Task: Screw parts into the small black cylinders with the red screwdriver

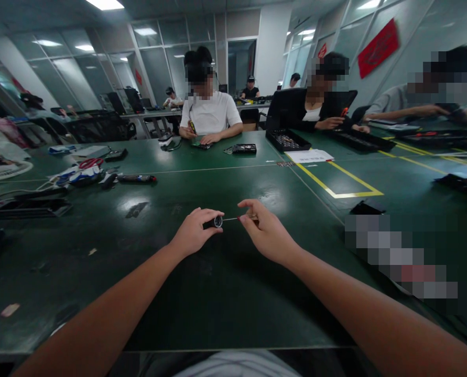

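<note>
My left hand: fingers pinching a black, silver-rimmed cylinder over the green tabletop, rim turned rightward, presumably for access. My right hand: pinching a slim, metal-shafted, red-collared tool (one finger raised), tip near the rim.

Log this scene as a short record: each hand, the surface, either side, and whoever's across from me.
Left hand: holds a short black cylinder with a silver-rimmed end
Right hand: grips a slim tool with a thin metal shaft
Shaft: points toward the rimmed end; contact unclear
Surface: glossy green table
Left side: long dark tool with a red tip
Right side: yellow tape lines
Across: person in a white T-shirt
</note>
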Action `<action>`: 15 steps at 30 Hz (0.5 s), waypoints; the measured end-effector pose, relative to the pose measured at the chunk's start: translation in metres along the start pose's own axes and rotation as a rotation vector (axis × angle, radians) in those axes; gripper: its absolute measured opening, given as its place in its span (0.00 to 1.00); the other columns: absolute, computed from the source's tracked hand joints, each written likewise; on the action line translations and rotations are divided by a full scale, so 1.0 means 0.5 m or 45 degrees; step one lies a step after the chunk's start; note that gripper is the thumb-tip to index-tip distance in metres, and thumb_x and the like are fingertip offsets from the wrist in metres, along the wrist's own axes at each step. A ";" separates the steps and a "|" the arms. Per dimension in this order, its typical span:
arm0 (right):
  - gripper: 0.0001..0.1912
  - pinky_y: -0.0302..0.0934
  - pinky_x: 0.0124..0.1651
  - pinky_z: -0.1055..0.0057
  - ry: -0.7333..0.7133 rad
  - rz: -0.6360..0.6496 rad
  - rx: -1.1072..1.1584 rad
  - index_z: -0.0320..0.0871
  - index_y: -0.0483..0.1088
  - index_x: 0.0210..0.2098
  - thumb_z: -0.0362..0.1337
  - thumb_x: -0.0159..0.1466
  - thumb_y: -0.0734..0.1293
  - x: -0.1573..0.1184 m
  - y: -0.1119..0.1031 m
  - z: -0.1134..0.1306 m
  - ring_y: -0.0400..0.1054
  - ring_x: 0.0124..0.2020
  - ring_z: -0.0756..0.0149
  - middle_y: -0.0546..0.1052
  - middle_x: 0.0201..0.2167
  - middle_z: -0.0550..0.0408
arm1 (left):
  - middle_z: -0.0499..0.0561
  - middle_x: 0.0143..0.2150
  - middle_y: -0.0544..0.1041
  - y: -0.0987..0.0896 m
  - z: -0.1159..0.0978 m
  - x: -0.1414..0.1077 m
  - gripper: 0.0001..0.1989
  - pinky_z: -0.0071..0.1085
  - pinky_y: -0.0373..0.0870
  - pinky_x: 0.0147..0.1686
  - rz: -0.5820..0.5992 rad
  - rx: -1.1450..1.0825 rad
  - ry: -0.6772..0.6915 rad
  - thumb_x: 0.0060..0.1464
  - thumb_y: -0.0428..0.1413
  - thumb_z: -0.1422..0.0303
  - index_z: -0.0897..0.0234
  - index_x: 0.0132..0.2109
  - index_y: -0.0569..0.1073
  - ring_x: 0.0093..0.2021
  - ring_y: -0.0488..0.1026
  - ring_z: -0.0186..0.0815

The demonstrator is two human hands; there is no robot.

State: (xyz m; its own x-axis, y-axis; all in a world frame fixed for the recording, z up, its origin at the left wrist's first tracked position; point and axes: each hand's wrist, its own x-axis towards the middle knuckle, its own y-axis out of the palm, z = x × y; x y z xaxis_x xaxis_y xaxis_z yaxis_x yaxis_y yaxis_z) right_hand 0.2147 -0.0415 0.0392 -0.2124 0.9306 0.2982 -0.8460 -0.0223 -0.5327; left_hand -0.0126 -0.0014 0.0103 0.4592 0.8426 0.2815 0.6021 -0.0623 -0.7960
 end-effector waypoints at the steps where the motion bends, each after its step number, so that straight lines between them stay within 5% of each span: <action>1: 0.14 0.60 0.33 0.65 0.018 -0.005 0.010 0.46 0.67 0.53 0.40 0.70 0.60 0.000 -0.001 0.001 0.69 0.31 0.62 0.75 0.30 0.55 | 0.51 0.55 0.79 0.000 0.000 0.000 0.18 0.56 0.52 0.68 0.001 -0.004 0.001 0.58 0.62 0.67 0.54 0.56 0.76 0.58 0.73 0.45; 7: 0.16 0.57 0.32 0.65 0.096 -0.069 -0.032 0.47 0.70 0.50 0.44 0.73 0.55 0.005 -0.001 0.001 0.68 0.28 0.64 0.77 0.34 0.54 | 0.50 0.56 0.78 0.006 -0.008 0.000 0.19 0.56 0.49 0.69 0.024 -0.026 0.004 0.57 0.63 0.67 0.53 0.56 0.76 0.58 0.72 0.45; 11: 0.16 0.58 0.32 0.66 0.071 -0.049 0.061 0.45 0.62 0.55 0.40 0.70 0.59 0.003 0.001 -0.004 0.66 0.28 0.64 0.74 0.31 0.57 | 0.51 0.54 0.79 0.002 -0.007 0.000 0.18 0.50 0.61 0.63 -0.010 -0.027 0.021 0.57 0.63 0.68 0.54 0.56 0.76 0.55 0.73 0.45; 15: 0.10 0.58 0.34 0.66 0.070 -0.002 0.156 0.46 0.64 0.48 0.40 0.69 0.60 0.002 -0.001 -0.004 0.66 0.30 0.64 0.70 0.29 0.59 | 0.51 0.52 0.80 0.001 -0.002 0.000 0.19 0.44 0.68 0.54 -0.042 -0.039 0.019 0.58 0.63 0.68 0.55 0.56 0.76 0.51 0.74 0.44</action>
State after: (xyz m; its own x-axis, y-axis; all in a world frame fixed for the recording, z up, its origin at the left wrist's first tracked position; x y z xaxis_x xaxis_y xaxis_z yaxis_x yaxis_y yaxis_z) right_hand 0.2159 -0.0397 0.0380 -0.1866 0.9493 0.2530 -0.9003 -0.0622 -0.4308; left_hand -0.0118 -0.0019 0.0104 0.4483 0.8364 0.3155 0.6366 -0.0509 -0.7695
